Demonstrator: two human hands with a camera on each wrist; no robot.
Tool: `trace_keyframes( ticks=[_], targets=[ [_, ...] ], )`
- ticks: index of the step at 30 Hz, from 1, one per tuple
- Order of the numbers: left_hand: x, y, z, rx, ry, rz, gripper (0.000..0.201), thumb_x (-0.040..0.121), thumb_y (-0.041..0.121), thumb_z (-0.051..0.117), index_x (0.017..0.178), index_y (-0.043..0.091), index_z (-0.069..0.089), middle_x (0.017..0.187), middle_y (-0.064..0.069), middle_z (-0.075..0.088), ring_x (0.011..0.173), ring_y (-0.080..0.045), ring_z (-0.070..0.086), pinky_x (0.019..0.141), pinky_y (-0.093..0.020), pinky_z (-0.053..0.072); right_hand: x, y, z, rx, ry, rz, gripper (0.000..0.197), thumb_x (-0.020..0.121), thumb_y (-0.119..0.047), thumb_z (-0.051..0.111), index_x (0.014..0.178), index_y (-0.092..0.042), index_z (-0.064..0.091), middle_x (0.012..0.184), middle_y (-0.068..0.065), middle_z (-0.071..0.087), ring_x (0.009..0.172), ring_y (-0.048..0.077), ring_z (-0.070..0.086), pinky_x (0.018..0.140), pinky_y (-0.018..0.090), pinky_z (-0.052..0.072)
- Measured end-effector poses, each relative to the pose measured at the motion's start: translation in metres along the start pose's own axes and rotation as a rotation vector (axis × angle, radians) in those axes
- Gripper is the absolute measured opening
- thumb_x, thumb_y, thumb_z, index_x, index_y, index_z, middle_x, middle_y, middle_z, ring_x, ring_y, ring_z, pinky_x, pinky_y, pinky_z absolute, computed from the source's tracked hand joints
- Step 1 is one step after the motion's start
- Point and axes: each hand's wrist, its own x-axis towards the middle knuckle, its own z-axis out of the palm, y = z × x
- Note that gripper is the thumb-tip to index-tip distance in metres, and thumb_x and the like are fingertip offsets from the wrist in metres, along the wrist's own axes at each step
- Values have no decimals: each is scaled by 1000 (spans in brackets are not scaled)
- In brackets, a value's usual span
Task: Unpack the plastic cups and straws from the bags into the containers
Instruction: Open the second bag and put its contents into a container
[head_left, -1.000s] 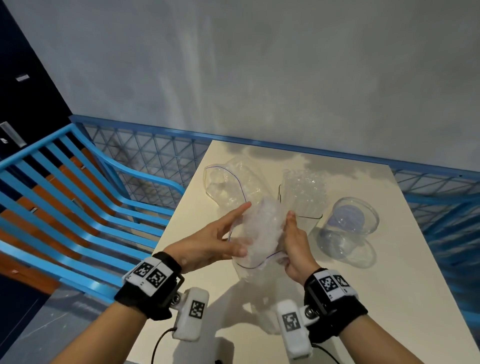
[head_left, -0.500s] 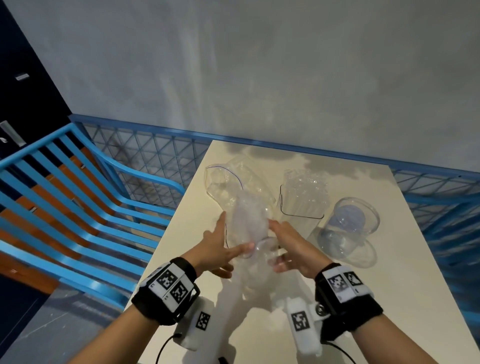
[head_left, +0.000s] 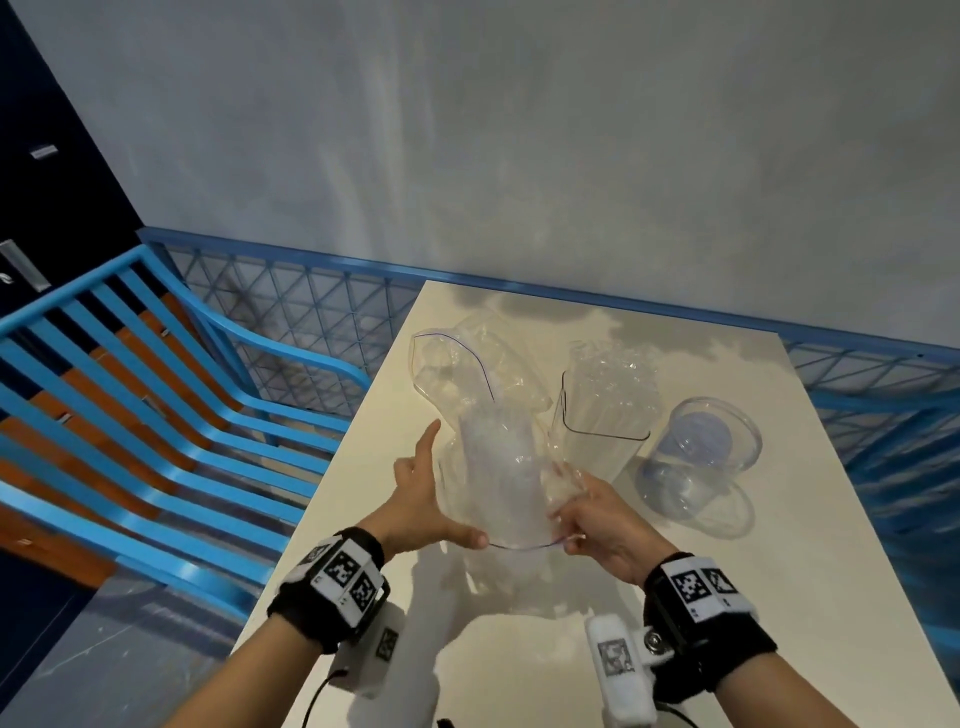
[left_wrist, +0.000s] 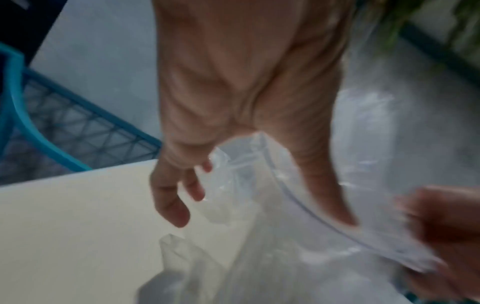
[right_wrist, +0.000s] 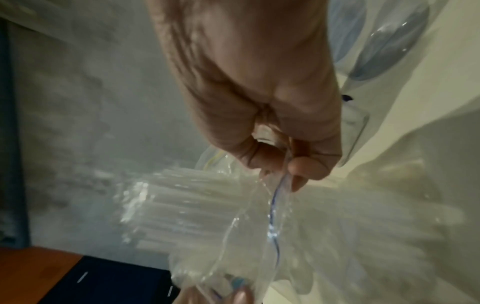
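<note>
Midway through, by the look of it. Held above the table (head_left: 675, 597) in both hands: a clear zip bag (head_left: 498, 483) packed with a bundle of clear straws (right_wrist: 182, 197), mouth towards the person, purple zip line stretched between the hands. Left hand (head_left: 421, 499) cupped against the bag's side, thumb hooked at the mouth edge, fingers only loosely bent; right hand (head_left: 597, 514) pinching the zip edge tight between thumb and forefinger. Seems to be mid-opening, straws not yet out. Just beyond the held bag, a second zip bag (head_left: 457, 374) lying open and looking empty, so probably one bag done. Right of the held bag, the tall square clear container (head_left: 597, 441), upright, already crowded with clear straws. Further right again, a round clear container (head_left: 706, 452) tilted or on its side, something bluish showing through it, contents hard to tell. Left to do, likely: emptying this bag into a container. No loose cups plainly visible.
</note>
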Motion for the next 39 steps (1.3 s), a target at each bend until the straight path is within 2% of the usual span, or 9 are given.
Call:
trace_keyframes(
  ticks=[5,10,13,15,20,26,31,36,39],
  targets=[
    [16,7,8,-131,-189,321,124,55,-3,90,141,46,14,145,8,36,134,-6,39,97,-18,46,2,-6,9,-37,-30,-7,43,84,8,36,92,-19,69,56,4,41,46,13,38,49,24,34],
    [26,-19,26,-63,52,149,75,58,23,92,122,30,52,108,17,63,114,-17,60,97,-36,51,10,-3,7,-436,138,-50,38,86,-3,50,122,-13,45,96,7,50,81,23,54,69,30,46],
    [27,-24,30,-60,118,151,61,62,23,90,111,31,55,100,21,62,102,-13,61,87,-28,50,4,5,8,-932,448,-516,57,77,7,57,131,-10,46,120,11,41,107,27,45,88,24,39],
    [27,-23,30,-80,135,164,58,62,23,89,110,30,57,99,18,65,100,-13,63,82,-25,51,-3,3,14,-861,389,-793,60,71,16,52,126,-7,52,116,6,45,104,19,45,87,14,37],
    [24,-14,31,-156,282,318,57,66,19,88,116,28,60,100,16,68,95,1,64,68,-10,50,-8,-11,25,-310,137,-624,62,76,-12,73,129,-23,43,118,-5,55,106,8,56,92,20,48],
    [30,-17,34,-112,159,367,52,60,6,84,105,20,64,98,-2,71,91,-18,68,78,-43,58,13,3,34,-449,226,-590,26,83,-26,69,105,-16,59,100,4,63,90,17,60,76,27,48],
    [34,-6,32,-218,162,366,89,51,11,86,128,23,42,121,-2,58,112,-16,60,87,-40,57,14,0,37,-333,220,-543,11,81,-23,69,85,-16,62,79,-2,64,70,6,58,64,22,47],
    [29,-2,32,-288,150,279,77,56,17,81,127,26,54,116,5,68,111,-15,64,94,-38,53,15,-6,34,-375,229,-573,26,81,-20,66,107,-19,61,86,-6,68,80,6,63,66,13,48],
    [25,-2,40,-325,154,246,72,58,18,82,124,24,57,113,4,69,109,-16,65,92,-35,54,13,-6,27,-408,252,-587,9,84,-22,63,82,-13,62,66,-8,58,61,6,52,57,14,40]
  ],
)
